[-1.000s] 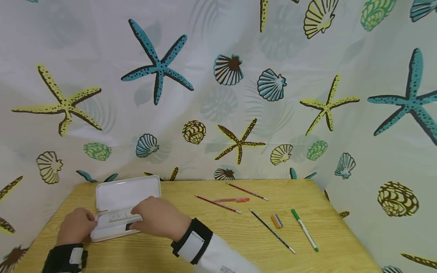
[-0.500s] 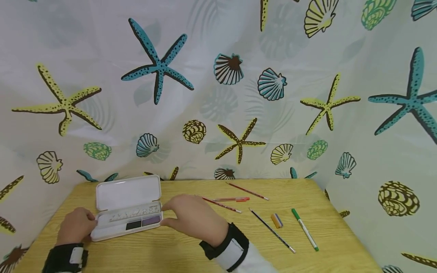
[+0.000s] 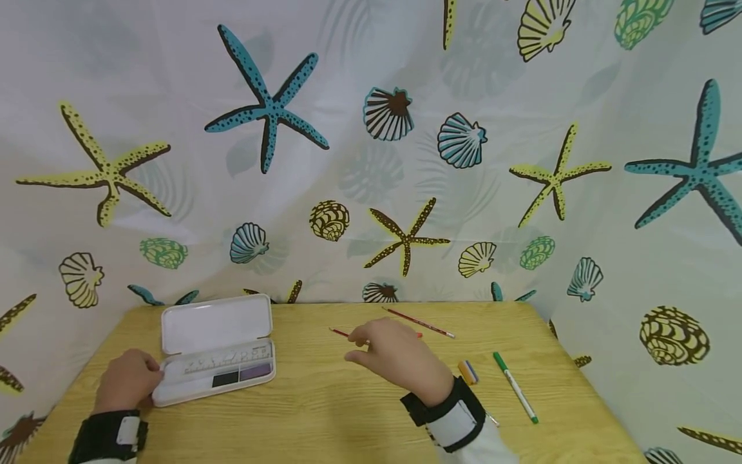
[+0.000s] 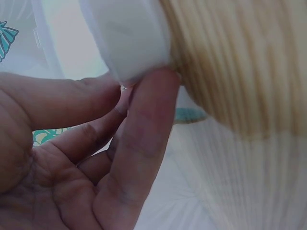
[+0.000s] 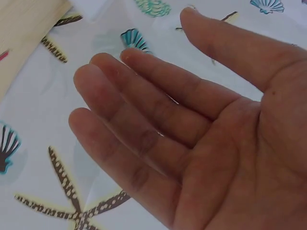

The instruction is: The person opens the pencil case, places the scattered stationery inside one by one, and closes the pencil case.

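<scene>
My left hand (image 3: 126,381) pinches the left end of an open white pencil case (image 3: 216,324). In the left wrist view, thumb and fingers meet on the case's white corner (image 4: 134,43). Inside the case lie a clear ruler (image 3: 232,357), a black piece (image 3: 226,379) and a purple piece (image 3: 255,372). My right hand (image 3: 402,357) is over the middle of the table with fingers loosely spread. Nothing is in its palm (image 5: 216,177) in the right wrist view. It hides most of a red pencil (image 3: 339,332), a red pen (image 3: 419,335) and a dark pencil (image 3: 493,419).
Beyond the right hand lies another red pencil (image 3: 420,322). Right of the hand are a small orange and blue block (image 3: 467,372) and a white marker with green ends (image 3: 516,388). A shell-patterned cloth (image 3: 348,270) rises behind the wooden table (image 3: 301,425).
The right hand has left the ruler in the case and moved right, over the pencils. The black and purple pieces have come into view. The left hand stays at the case.
</scene>
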`<state>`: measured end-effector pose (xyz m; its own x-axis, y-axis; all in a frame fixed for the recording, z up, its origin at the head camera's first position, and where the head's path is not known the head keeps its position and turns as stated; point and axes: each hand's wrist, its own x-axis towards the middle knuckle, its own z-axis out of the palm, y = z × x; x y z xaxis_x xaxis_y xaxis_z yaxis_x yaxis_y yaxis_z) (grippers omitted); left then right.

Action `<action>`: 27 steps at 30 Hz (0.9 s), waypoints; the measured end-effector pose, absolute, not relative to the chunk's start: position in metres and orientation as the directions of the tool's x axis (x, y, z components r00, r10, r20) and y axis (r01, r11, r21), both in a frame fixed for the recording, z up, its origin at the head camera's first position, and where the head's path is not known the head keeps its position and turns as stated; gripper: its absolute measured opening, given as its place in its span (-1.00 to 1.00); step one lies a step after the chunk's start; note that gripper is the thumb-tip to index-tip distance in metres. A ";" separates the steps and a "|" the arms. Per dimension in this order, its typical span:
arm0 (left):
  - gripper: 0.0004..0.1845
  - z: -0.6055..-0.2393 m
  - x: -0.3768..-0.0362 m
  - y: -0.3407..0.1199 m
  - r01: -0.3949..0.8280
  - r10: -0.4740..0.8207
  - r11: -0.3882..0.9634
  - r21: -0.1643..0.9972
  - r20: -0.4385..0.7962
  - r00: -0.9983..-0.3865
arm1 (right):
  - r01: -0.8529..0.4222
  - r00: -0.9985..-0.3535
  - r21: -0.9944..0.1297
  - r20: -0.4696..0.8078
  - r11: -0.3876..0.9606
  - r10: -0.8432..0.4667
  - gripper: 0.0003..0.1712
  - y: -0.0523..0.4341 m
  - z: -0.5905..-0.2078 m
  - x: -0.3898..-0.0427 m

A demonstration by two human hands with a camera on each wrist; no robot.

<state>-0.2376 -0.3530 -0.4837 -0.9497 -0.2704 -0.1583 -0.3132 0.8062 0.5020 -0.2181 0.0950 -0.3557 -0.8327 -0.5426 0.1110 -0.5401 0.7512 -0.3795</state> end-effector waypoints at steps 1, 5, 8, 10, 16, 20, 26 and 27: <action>-0.75 -0.483 -0.238 -0.353 -0.313 -0.271 0.806 0.502 -0.156 -0.950 | -0.533 -0.838 -0.379 0.114 0.757 -0.533 -0.69 0.100 -0.357 -0.218; -0.75 -0.482 -0.238 -0.354 -0.313 -0.269 0.802 0.509 -0.160 -0.950 | -0.502 -0.860 -0.375 0.117 0.779 -0.497 -0.73 0.118 -0.362 -0.219; -0.75 -0.482 -0.239 -0.354 -0.315 -0.265 0.801 0.509 -0.170 -0.949 | -0.481 -0.873 -0.363 0.113 0.798 -0.475 -0.74 0.130 -0.368 -0.219; -0.74 -0.483 -0.239 -0.355 -0.317 -0.264 0.800 0.510 -0.175 -0.948 | -0.466 -0.882 -0.352 0.112 0.812 -0.457 -0.73 0.139 -0.372 -0.218; -0.74 -0.485 -0.241 -0.355 -0.320 -0.269 0.800 0.507 -0.173 -0.948 | -0.356 -0.934 -0.322 0.107 0.877 -0.340 -0.75 0.165 -0.385 -0.223; -0.75 -0.486 -0.242 -0.355 -0.321 -0.271 0.799 0.508 -0.173 -0.947 | -0.281 -0.960 -0.310 0.095 0.908 -0.264 -0.81 0.185 -0.395 -0.229; -0.75 -0.484 -0.240 -0.353 -0.321 -0.272 0.802 0.504 -0.170 -0.947 | -0.223 -0.975 -0.311 0.070 0.924 -0.211 -0.75 0.210 -0.412 -0.237; -0.75 -0.484 -0.239 -0.353 -0.321 -0.273 0.802 0.504 -0.169 -0.947 | -0.208 -0.978 -0.315 0.059 0.926 -0.199 -0.72 0.212 -0.415 -0.238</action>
